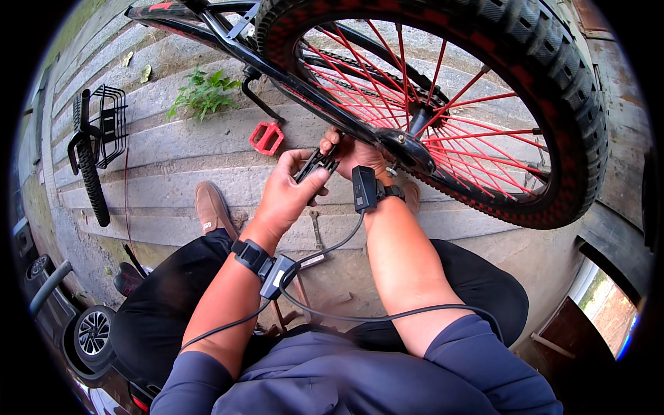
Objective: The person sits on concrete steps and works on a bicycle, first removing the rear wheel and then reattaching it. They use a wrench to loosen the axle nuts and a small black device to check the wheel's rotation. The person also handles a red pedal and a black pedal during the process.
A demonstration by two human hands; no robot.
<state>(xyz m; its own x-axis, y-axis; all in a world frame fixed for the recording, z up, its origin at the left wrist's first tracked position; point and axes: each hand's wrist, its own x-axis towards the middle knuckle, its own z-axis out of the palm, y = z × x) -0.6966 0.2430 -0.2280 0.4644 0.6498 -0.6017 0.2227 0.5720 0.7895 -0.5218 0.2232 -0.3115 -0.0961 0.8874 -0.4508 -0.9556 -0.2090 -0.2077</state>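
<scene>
In front of me, my left hand (282, 194) is closed around what looks like a black folding multi-tool (319, 164) with slim parallel parts. The curled fingers of my right hand (360, 155) pinch the tool's far end. Just beyond them runs the black frame (304, 95) of a bicycle. Close to my right hand is the rear axle end (401, 139) of its wheel, which has red spokes and a chunky black tyre (584, 104). A red pedal (266, 138) sits on its crank beyond my left hand.
A small wrench (317, 232) lies on the stone step (166, 197) between my feet. Green weeds (206, 93) grow from the steps. Farther left are another tyre (93, 183) and a black wire basket (112, 128). A parked car's wheel (93, 333) shows at lower left. Cables run along my forearms.
</scene>
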